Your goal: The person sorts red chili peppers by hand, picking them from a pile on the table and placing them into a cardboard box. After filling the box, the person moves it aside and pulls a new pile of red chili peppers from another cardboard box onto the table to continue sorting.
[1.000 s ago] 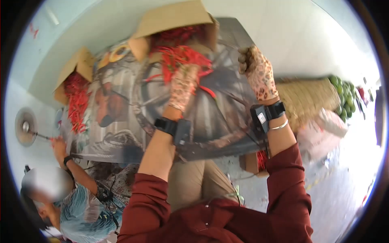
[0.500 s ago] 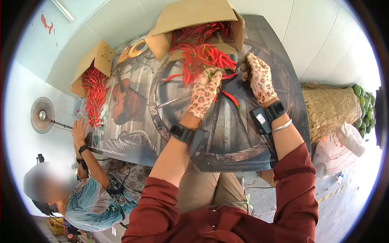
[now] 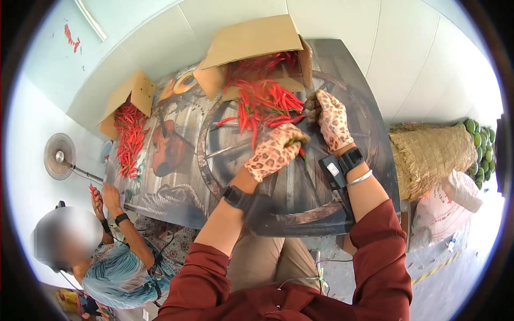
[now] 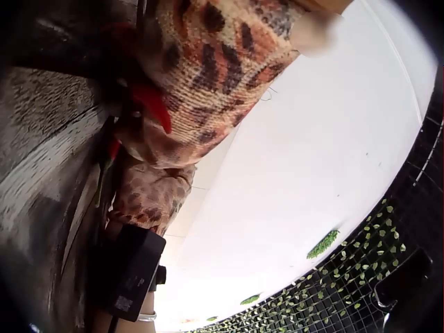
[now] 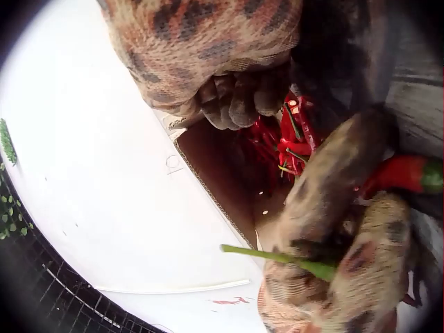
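My gloved left hand [image 3: 276, 152] holds a red chili pepper, with its green stem [image 5: 312, 267] sticking out between the fingers in the right wrist view. In the left wrist view, a red chili tip [image 4: 152, 105] shows against the glove. My right hand [image 3: 331, 120], in a matching leopard-print glove, hovers close by with curled, stained fingers [image 5: 243, 100] and nothing visible in them. Beyond the hands, a heap of red chilies [image 3: 267, 101] spills out of a tipped cardboard box [image 3: 254, 40]. One loose chili [image 3: 303, 154] lies partly behind the left hand.
Further left, a second tipped box [image 3: 140, 92] spills chilies [image 3: 129, 139] onto the printed table [image 3: 176, 182]. Another person [image 3: 123, 278] sits at that end, near a fan [image 3: 59, 155]. To the right are a straw-coloured bundle [image 3: 428, 160], green fruit [image 3: 482, 147] and a white sack [image 3: 447, 206].
My left hand has drawn back from the heap toward me, bringing a chili along. The right hand stays raised and curled beside it. The other person's hand has lifted with something red.
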The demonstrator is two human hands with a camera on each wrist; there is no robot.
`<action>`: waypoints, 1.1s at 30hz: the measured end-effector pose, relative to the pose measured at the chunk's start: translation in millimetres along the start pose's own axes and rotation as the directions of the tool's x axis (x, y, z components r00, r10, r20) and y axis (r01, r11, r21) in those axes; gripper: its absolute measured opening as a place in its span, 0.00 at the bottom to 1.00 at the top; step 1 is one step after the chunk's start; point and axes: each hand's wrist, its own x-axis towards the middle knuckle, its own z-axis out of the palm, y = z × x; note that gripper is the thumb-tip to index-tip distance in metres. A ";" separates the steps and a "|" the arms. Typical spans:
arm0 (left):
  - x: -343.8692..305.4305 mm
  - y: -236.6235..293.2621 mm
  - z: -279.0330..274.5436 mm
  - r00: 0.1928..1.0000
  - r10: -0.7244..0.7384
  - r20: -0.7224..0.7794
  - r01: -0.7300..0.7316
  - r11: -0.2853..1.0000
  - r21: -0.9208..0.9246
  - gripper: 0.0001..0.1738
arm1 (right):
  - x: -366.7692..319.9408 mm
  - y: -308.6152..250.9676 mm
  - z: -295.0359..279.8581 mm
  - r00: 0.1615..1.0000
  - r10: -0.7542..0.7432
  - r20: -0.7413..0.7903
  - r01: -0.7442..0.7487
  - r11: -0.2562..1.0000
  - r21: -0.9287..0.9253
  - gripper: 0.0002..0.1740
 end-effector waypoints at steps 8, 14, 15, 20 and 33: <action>-2.4 -13.8 1.6 0.972 0.202 0.119 -0.227 0.939 0.258 0.12 | 3.0 2.4 -3.2 0.997 0.020 0.069 -0.020 1.000 -0.005 0.12; -3.5 -8.4 1.5 0.980 0.186 -0.074 -0.158 0.945 0.286 0.11 | 10.1 10.7 -6.4 1.000 -0.022 0.020 0.023 0.999 -0.023 0.12; -0.8 -10.4 -3.0 0.961 0.230 -0.156 -0.182 0.945 0.271 0.11 | 11.0 12.0 -7.5 1.000 0.002 0.016 -0.002 1.000 0.001 0.13; 3.6 -27.0 -28.3 0.859 0.162 -0.485 -0.099 0.983 0.152 0.11 | 6.8 6.1 -3.0 1.000 0.011 0.016 -0.011 1.000 0.003 0.11; -27.0 -82.2 -100.9 0.818 -0.158 -0.554 0.441 0.790 0.426 0.21 | 5.7 0.2 -0.1 0.999 0.002 0.041 0.003 0.995 -0.105 0.12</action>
